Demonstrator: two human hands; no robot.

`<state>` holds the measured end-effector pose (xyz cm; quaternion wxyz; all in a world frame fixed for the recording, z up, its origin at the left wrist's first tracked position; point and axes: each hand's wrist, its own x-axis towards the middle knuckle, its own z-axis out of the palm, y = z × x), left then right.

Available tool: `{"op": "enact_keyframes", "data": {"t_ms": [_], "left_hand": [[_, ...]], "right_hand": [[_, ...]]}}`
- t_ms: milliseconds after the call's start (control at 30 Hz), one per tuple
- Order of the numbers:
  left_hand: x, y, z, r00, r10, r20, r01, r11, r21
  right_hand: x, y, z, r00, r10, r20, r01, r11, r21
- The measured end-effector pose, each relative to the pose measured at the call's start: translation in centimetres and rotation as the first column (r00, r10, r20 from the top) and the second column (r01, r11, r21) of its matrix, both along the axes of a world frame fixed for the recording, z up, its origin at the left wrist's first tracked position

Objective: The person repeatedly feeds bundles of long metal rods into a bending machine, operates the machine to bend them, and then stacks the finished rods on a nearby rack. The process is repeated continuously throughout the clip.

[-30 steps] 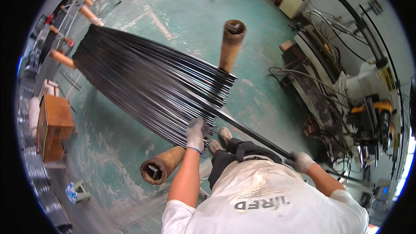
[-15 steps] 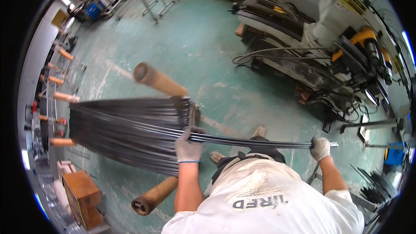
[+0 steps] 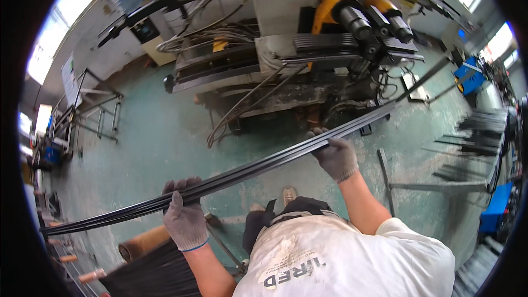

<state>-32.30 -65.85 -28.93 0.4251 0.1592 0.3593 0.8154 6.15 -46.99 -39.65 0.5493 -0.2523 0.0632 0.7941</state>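
Note:
A bundle of long, thin dark metal strips (image 3: 256,168) stretches across in front of my body, tilted up toward the right. My left hand (image 3: 186,217), in a grey knit glove, is wrapped round the bundle left of centre. Farther right, my gloved right hand (image 3: 336,159) grips the same bundle, with its fingers underneath and the thumb near the top. Both ends of the strips stick out well past my hands. At the lower left lies a pile of similar dark strips (image 3: 157,272), partly hidden by my left arm, beside a brown roller (image 3: 143,241).
Ahead stands a large machine (image 3: 275,11) with yellow-orange cylinders (image 3: 333,3) and looping cables (image 3: 220,124). A rack with more dark strips (image 3: 476,137) is at the right, near a metal bar frame (image 3: 434,186). Metal stands (image 3: 102,107) are at the far left.
My view has turned right toward the machine. The strips have come away from the pile and are now held out in front of me, with both hands still gripping them.

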Motion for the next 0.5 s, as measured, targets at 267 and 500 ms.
{"op": "enact_keyframes", "data": {"t_ms": [267,500], "left_hand": [[-12.1,11.2,2.4,0.963,-0.135,-0.232,0.159,0.983,0.092],[-19.2,23.0,-4.1,0.962,-0.251,-0.108,0.262,0.96,0.103]], "right_hand": [[7.7,12.5,-0.1,0.886,-0.274,0.374,0.241,0.961,0.135],[12.1,22.9,4.7,0.653,-0.473,0.591,0.494,0.858,0.141]]}}
